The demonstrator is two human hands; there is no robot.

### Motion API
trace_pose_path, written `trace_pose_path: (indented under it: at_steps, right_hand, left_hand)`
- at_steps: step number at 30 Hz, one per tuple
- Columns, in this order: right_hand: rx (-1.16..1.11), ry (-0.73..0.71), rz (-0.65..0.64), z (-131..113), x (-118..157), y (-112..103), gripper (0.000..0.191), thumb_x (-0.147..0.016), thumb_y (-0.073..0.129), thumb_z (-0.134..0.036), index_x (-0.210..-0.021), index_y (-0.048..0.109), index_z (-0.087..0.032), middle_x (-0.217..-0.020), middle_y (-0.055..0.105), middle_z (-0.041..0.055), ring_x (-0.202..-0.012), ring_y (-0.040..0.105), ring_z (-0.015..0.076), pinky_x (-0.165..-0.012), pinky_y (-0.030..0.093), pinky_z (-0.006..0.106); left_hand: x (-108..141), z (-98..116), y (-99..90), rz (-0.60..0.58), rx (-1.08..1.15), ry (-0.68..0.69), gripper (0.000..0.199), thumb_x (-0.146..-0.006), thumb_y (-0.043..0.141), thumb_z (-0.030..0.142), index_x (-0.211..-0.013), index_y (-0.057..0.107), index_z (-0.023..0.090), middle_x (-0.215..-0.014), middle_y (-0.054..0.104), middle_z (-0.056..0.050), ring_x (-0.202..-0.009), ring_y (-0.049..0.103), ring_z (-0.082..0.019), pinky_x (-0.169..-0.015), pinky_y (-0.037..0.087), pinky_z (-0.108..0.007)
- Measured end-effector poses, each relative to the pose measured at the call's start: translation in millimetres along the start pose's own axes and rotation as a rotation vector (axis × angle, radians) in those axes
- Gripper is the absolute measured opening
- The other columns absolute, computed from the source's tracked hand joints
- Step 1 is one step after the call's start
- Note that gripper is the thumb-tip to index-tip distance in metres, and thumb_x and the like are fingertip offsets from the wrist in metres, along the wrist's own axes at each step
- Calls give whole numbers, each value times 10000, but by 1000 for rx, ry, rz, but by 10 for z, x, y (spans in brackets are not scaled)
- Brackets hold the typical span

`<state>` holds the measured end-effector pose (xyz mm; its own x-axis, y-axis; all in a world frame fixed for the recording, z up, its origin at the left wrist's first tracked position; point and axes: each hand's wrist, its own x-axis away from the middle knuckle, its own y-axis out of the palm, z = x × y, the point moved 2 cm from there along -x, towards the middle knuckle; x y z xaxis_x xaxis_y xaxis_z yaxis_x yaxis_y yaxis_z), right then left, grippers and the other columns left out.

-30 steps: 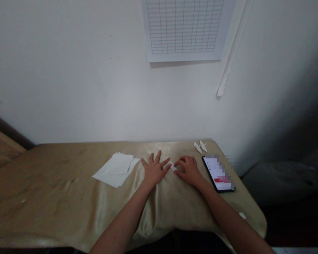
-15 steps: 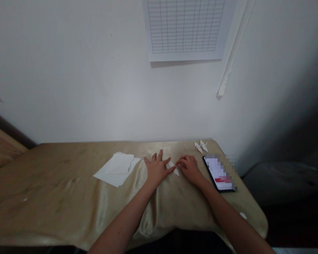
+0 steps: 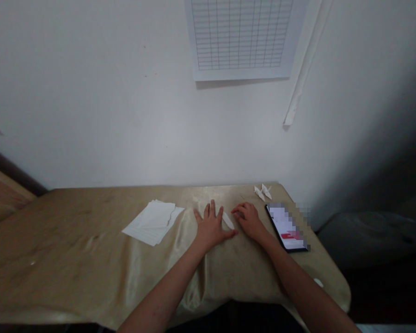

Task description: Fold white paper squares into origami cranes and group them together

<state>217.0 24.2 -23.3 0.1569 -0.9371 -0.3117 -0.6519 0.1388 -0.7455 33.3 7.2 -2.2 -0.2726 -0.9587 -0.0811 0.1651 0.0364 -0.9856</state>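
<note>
A small folded strip of white paper [image 3: 228, 221] lies on the cloth between my two hands. My left hand [image 3: 211, 229] is spread flat at its left side, the thumb reaching across the paper's near end and the index finger by its far end. Just right of the strip is my right hand [image 3: 249, 223], its fingers loosely bent and slightly apart, with nothing visible in them. Its fingertips are close to the paper; whether they touch it I cannot tell. Two small folded paper cranes [image 3: 263, 192] rest near the back right edge.
A stack of white paper sheets [image 3: 154, 222] lies left of my hands. A phone [image 3: 286, 229] with a lit screen, partly blurred out, is on the right. Gold-brown cloth [image 3: 72, 249] covers the table, wrinkled at the front. Behind stands a white wall with a gridded sheet [image 3: 242, 39].
My left hand has shifted slightly right, its thumb sliding toward the near end of the folded paper. My right fingertips have drawn back a little from the strip.
</note>
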Motion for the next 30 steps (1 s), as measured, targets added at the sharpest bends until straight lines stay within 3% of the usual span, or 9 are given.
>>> trace_pose_path:
  at_steps: [7, 14, 17, 20, 23, 25, 27, 30]
  right_hand:
    - [7, -43, -3, 1, 1, -14, 191, -901, 625, -176, -1002, 758, -269, -1133, 663, 56, -1132, 540, 226, -1041, 376, 405]
    - [3, -95, -8, -26, 23, -60, 229, -852, 682, -170, -1021, 773, -295, -1150, 669, 56, -1147, 539, 249, -1051, 393, 438]
    - [10, -162, -11, -49, 32, -88, 278, -847, 686, -156, -1048, 776, -325, -1185, 666, 52, -1166, 533, 247, -1055, 399, 446]
    - [37, -263, -36, -67, 35, -105, 219, -856, 699, -173, -961, 796, -339, -1218, 685, 30, -1205, 518, 258, -1076, 379, 471]
    - [77, -332, -70, -80, 33, -120, 192, -871, 697, -194, -944, 796, -342, -1221, 714, 10, -1239, 512, 268, -1110, 334, 513]
    - [108, -347, -96, -85, 33, -131, 197, -887, 686, -209, -970, 788, -356, -1178, 740, 1, -1237, 529, 267, -1142, 273, 563]
    - [126, -349, -121, -88, 35, -142, 195, -899, 677, -228, -989, 778, -369, -1123, 761, -7, -1234, 547, 263, -1165, 199, 609]
    - [125, -342, -141, -103, 43, -160, 174, -907, 669, -241, -975, 770, -365, -1083, 771, -18, -1254, 550, 255, -1182, 122, 633]
  left_hand:
    - [-21, -37, 16, -31, 71, 39, 1035, -668, 566, 897, -1542, 384, 373, -1698, 143, -149, -1532, 173, -449, -1116, -9, -809]
    - [-25, -71, 25, -28, 95, 71, 878, -779, 552, 811, -1537, 386, 398, -1689, 197, -135, -1530, 194, -430, -1122, -11, -801]
    - [-34, -83, 45, -22, 112, 71, 890, -773, 598, 780, -1545, 364, 405, -1694, 176, -134, -1526, 201, -432, -1125, -3, -798]
    - [-36, -87, 32, -6, 143, 73, 913, -759, 657, 740, -1548, 359, 393, -1691, 175, -150, -1523, 217, -421, -1131, 11, -792]
    - [-22, -95, -34, 12, 194, 62, 923, -706, 763, 671, -1512, 429, 372, -1666, 245, -155, -1505, 256, -413, -1141, 41, -782]
    - [-5, -107, -98, 47, 226, 54, 802, -687, 820, 599, -1406, 562, 354, -1610, 355, -139, -1479, 307, -384, -1158, 66, -761]
    - [12, -124, -156, 80, 249, 64, 551, -703, 845, 518, -1214, 698, 376, -1561, 429, -81, -1458, 337, -356, -1164, 69, -754]
    - [23, -150, -198, 76, 269, 95, 277, -746, 833, 458, -1014, 774, 418, -1528, 474, -6, -1445, 343, -345, -1149, 10, -782]
